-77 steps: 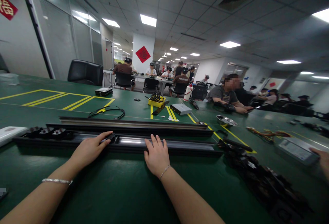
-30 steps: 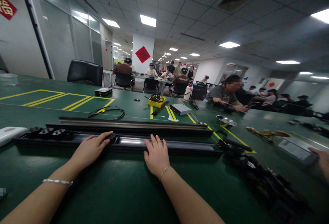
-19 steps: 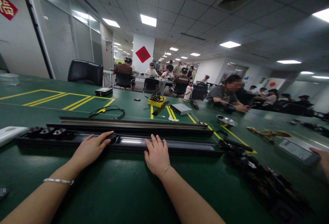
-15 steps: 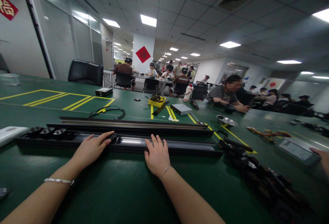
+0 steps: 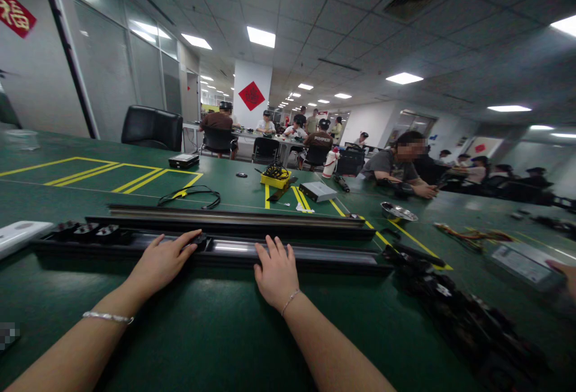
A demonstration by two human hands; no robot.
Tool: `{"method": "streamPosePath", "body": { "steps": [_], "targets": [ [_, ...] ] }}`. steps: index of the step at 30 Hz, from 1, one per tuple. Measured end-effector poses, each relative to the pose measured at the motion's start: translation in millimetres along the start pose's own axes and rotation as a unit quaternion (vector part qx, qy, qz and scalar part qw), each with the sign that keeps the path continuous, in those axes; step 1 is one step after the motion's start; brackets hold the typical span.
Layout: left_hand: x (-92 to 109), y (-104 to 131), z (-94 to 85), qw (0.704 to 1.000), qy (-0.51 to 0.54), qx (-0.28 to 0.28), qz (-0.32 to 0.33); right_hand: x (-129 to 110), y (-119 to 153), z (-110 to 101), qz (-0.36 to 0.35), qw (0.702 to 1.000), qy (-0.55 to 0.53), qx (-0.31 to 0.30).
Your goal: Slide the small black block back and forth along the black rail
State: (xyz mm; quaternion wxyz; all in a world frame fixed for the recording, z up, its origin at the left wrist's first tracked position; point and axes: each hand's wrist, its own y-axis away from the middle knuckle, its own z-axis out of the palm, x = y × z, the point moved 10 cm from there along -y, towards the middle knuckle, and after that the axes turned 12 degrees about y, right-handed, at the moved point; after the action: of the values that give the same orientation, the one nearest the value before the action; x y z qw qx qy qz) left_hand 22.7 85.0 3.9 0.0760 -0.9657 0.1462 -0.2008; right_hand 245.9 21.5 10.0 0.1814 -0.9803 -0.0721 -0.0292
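Observation:
A long black channel-shaped rail lies across the green table in front of me, with a shiny strip along its inside. Several black round-topped modules sit in its left part. My left hand reaches over the rail, its thumb and forefinger closed at a small black block seated in the channel. Over the middle of the same rail, my right hand rests with fingers spread, its fingertips touching the channel and holding nothing. Just behind lies a second long black rail, parallel to the first.
A dark heap of black parts lies at the right, near a metal box touched by another person's hand. A steel bowl, a yellow tray of cable and a white device are also on the table.
Both hands keep their places on the rail. The view has shifted very slightly, and the rail's left end appears a little further right.

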Motion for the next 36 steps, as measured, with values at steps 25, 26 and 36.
{"method": "streamPosePath", "body": {
  "steps": [25,26,36],
  "targets": [
    [1.3,0.0,-1.4,1.0,-0.007,0.001,-0.002,-0.4,0.0,-0.3,0.001,1.0,0.001,-0.004],
    [0.8,-0.2,-1.1,1.0,-0.007,0.002,-0.003,-0.5,0.0,-0.4,0.001,1.0,0.001,-0.003],
    [4.7,1.0,0.0,1.0,-0.007,0.004,0.006,0.0,0.1,0.0,0.003,1.0,0.0,0.005]
  ]
}}
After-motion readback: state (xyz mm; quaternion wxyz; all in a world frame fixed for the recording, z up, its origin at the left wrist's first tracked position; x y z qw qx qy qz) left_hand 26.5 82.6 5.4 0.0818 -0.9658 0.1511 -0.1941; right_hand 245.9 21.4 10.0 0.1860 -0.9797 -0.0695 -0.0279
